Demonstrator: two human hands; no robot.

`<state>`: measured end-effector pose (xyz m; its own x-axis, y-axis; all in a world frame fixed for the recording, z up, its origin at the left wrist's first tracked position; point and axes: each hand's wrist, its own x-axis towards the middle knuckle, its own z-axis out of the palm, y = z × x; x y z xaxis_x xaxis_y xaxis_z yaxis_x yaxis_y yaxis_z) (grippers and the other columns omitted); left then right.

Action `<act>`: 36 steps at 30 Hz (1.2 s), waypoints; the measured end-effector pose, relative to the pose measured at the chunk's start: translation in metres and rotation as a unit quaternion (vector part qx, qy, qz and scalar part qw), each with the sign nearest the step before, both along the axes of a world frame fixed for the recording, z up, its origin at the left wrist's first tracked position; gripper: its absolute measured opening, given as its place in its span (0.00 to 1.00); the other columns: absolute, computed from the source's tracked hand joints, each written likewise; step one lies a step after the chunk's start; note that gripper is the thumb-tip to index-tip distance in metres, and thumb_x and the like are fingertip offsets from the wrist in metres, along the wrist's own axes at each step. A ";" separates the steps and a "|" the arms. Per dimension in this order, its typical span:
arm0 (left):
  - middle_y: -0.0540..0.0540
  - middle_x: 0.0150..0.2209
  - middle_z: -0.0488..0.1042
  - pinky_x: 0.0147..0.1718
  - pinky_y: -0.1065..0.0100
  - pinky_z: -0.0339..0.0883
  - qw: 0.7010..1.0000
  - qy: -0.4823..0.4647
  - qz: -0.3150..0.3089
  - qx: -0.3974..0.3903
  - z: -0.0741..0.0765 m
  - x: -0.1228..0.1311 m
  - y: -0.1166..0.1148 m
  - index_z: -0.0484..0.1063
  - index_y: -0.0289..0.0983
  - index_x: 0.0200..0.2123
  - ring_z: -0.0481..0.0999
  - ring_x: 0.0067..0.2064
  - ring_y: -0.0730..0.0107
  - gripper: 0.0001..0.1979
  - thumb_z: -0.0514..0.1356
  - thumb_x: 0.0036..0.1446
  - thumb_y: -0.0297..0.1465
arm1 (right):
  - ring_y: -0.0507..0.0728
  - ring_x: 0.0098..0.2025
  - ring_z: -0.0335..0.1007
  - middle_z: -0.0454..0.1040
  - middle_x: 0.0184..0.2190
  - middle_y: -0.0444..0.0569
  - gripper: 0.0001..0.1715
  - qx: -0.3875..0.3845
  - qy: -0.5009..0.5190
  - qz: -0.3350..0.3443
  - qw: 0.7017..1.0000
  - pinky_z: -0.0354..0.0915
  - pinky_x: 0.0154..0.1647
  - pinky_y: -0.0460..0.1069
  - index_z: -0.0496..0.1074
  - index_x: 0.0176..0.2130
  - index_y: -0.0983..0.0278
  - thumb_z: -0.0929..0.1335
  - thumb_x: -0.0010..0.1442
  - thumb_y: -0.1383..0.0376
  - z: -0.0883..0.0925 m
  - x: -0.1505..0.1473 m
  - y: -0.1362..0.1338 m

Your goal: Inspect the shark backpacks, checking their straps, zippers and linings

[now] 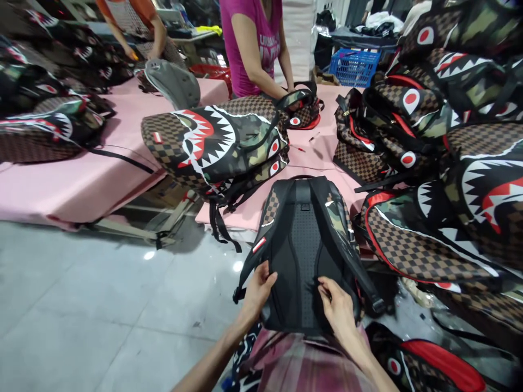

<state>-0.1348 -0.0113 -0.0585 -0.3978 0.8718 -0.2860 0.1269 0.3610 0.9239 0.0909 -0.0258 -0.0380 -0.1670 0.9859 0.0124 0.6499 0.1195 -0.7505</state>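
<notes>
A backpack (pixel 304 245) lies back-side up in front of me, its black mesh padding and shoulder straps showing, leaning from my lap onto the pink table edge. My left hand (pixel 258 288) grips its lower left edge, fingers curled round the fabric. My right hand (pixel 339 306) pinches the black padding near the lower middle. Both hands are closed on the backpack.
Pink tables (pixel 102 174) carry stacks of shark-mouth checkered and camouflage backpacks (pixel 216 144), with a tall pile (pixel 449 163) at my right. A person in a pink shirt (pixel 255 43) handles a bag across the table; another person (pixel 134 27) stands at the far left. Grey tiled floor (pixel 81 305) lies to my left.
</notes>
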 end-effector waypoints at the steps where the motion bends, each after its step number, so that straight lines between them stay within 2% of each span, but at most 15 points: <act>1: 0.39 0.47 0.72 0.49 0.56 0.65 0.996 0.079 -0.034 0.022 0.004 -0.001 0.000 0.67 0.36 0.47 0.71 0.50 0.57 0.20 0.59 0.50 0.35 | 0.55 0.39 0.73 0.74 0.41 0.51 0.16 0.008 0.035 -0.013 0.999 0.66 0.41 0.49 0.69 0.45 0.62 0.59 0.58 0.67 0.002 -0.010 0.015; 4: 0.40 0.52 0.68 0.53 0.55 0.62 0.939 0.284 -0.144 0.128 0.020 0.010 0.027 0.69 0.37 0.46 0.68 0.53 0.59 0.15 0.54 0.55 0.30 | 0.56 0.42 0.71 0.74 0.41 0.52 0.16 0.020 0.145 -0.059 0.987 0.66 0.44 0.50 0.70 0.43 0.64 0.59 0.59 0.64 0.009 -0.046 0.075; 6: 0.43 0.51 0.70 0.54 0.59 0.62 0.899 0.324 -0.222 0.195 0.030 0.025 0.068 0.69 0.38 0.46 0.67 0.54 0.64 0.15 0.48 0.58 0.26 | 0.57 0.40 0.72 0.75 0.38 0.53 0.16 0.007 0.206 -0.104 0.973 0.66 0.44 0.51 0.70 0.41 0.66 0.59 0.59 0.63 0.014 -0.065 0.122; 7: 0.43 0.53 0.68 0.55 0.59 0.60 0.881 0.341 -0.238 0.225 0.035 0.033 0.094 0.68 0.37 0.47 0.64 0.57 0.64 0.17 0.46 0.59 0.24 | 0.56 0.41 0.71 0.75 0.39 0.53 0.16 0.011 0.210 -0.106 0.972 0.65 0.44 0.51 0.70 0.41 0.66 0.59 0.59 0.63 0.017 -0.072 0.144; 9: 0.40 0.54 0.66 0.55 0.54 0.58 0.862 0.393 -0.220 0.230 0.043 0.043 0.146 0.65 0.34 0.50 0.59 0.59 0.59 0.18 0.47 0.58 0.22 | 0.55 0.45 0.69 0.73 0.43 0.54 0.18 0.041 0.161 -0.093 0.982 0.63 0.47 0.50 0.68 0.44 0.67 0.56 0.60 0.65 0.026 -0.075 0.186; 11: 0.39 0.50 0.68 0.51 0.53 0.60 0.845 0.427 -0.253 0.201 0.052 0.044 0.189 0.66 0.34 0.49 0.62 0.55 0.55 0.16 0.53 0.57 0.25 | 0.54 0.47 0.67 0.71 0.46 0.55 0.20 0.069 0.053 -0.064 0.994 0.61 0.48 0.49 0.65 0.48 0.69 0.54 0.61 0.68 0.036 -0.067 0.218; 14: 0.44 0.38 0.72 0.43 0.61 0.63 0.828 0.406 -0.350 0.162 0.066 0.036 0.222 0.70 0.36 0.40 0.69 0.43 0.61 0.12 0.62 0.50 0.29 | 0.55 0.41 0.68 0.73 0.38 0.54 0.16 0.065 -0.043 -0.014 0.997 0.60 0.44 0.49 0.69 0.41 0.70 0.56 0.61 0.67 0.050 -0.043 0.247; 16: 0.48 0.34 0.71 0.39 0.66 0.63 0.823 0.383 -0.389 0.158 0.070 0.032 0.221 0.70 0.37 0.35 0.69 0.38 0.66 0.10 0.64 0.47 0.29 | 0.54 0.33 0.67 0.72 0.29 0.49 0.12 0.049 -0.066 0.026 0.996 0.60 0.38 0.47 0.71 0.31 0.68 0.62 0.59 0.63 0.057 -0.027 0.253; 18: 0.49 0.33 0.71 0.37 0.68 0.62 0.823 0.378 -0.383 0.183 0.069 0.031 0.209 0.70 0.37 0.34 0.68 0.37 0.68 0.09 0.64 0.47 0.28 | 0.52 0.29 0.65 0.69 0.25 0.45 0.11 0.046 -0.135 0.102 0.985 0.58 0.33 0.45 0.70 0.28 0.67 0.67 0.55 0.61 0.061 -0.015 0.251; 21: 0.48 0.35 0.71 0.37 0.69 0.61 0.828 0.377 -0.347 0.228 0.061 0.033 0.187 0.70 0.37 0.35 0.67 0.38 0.68 0.06 0.61 0.51 0.27 | 0.50 0.28 0.62 0.68 0.28 0.44 0.09 0.064 -0.263 0.194 0.943 0.53 0.29 0.44 0.70 0.32 0.65 0.70 0.53 0.62 0.062 -0.004 0.237; 23: 0.47 0.34 0.72 0.37 0.70 0.60 0.835 0.367 -0.342 0.224 0.059 0.034 0.182 0.71 0.37 0.34 0.68 0.37 0.69 0.04 0.59 0.54 0.29 | 0.50 0.28 0.61 0.68 0.32 0.45 0.06 0.079 -0.306 0.202 0.927 0.51 0.27 0.45 0.69 0.35 0.64 0.68 0.55 0.64 0.060 -0.002 0.224; 26: 0.46 0.31 0.74 0.35 0.70 0.60 0.840 0.379 -0.364 0.134 0.067 0.036 0.197 0.73 0.36 0.30 0.71 0.34 0.69 0.13 0.54 0.58 0.37 | 0.49 0.26 0.60 0.67 0.36 0.47 0.08 0.097 -0.356 0.202 0.907 0.49 0.26 0.46 0.68 0.37 0.63 0.61 0.59 0.70 0.057 -0.004 0.207; 29: 0.45 0.24 0.72 0.33 0.70 0.61 0.823 0.410 -0.393 -0.003 0.079 0.043 0.228 0.73 0.34 0.23 0.73 0.32 0.66 0.18 0.57 0.53 0.43 | 0.50 0.26 0.60 0.66 0.36 0.48 0.14 0.119 -0.386 0.213 0.890 0.50 0.28 0.46 0.68 0.38 0.65 0.58 0.57 0.76 0.053 -0.006 0.196; 32: 0.44 0.20 0.70 0.34 0.69 0.62 0.815 0.422 -0.393 -0.064 0.080 0.056 0.253 0.70 0.33 0.18 0.74 0.33 0.62 0.15 0.64 0.45 0.40 | 0.50 0.26 0.60 0.66 0.34 0.49 0.15 0.135 -0.380 0.220 0.888 0.50 0.28 0.46 0.68 0.35 0.66 0.58 0.55 0.79 0.051 -0.006 0.190; 36: 0.46 0.15 0.67 0.32 0.70 0.63 0.820 0.411 -0.388 -0.091 0.069 0.071 0.262 0.68 0.33 0.15 0.74 0.29 0.64 0.12 0.65 0.43 0.31 | 0.50 0.25 0.58 0.66 0.32 0.48 0.15 0.152 -0.359 0.229 0.892 0.49 0.27 0.46 0.67 0.32 0.66 0.58 0.52 0.80 0.049 -0.001 0.183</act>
